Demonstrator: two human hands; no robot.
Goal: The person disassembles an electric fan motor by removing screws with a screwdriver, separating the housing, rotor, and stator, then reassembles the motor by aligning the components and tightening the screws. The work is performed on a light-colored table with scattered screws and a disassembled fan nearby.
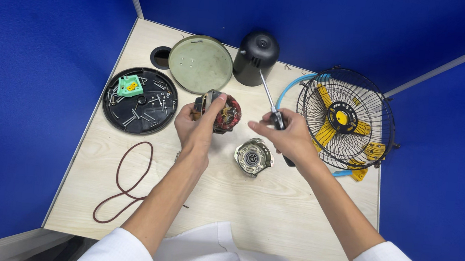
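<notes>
The wire fan cage (346,118) with its yellow blades, lying just right of the right hand (289,139), is the largest thing here, and it hides most of a blue hoop behind it as well as part of a yellow-and-blue piece at its lower edge; the black round tray (140,101) left of the left hand (198,124) holds many small screws too fine to count and a green block (130,86) whose detail cannot be made out; beyond the left hand lie a pale green disc (200,64) and, past it, a dark hole in the wooden table (236,206); the black domed cover (256,57) stands beyond both hands; a thin dark red loop (126,185) lies on the table beside the left forearm; the left hand is clenched round the motor core (220,112), its fingers covering the near side so only the copper windings and a dark end show, the core's axis running roughly left to right; the right hand is closed in a grasp on the screwdriver (272,109), the palm hiding most of the black handle, the shaft's long axis slanting up and to the left with the tip toward the domed cover; a round metal end plate (253,157) lies flat on the table below and between the two hands, touching neither.
</notes>
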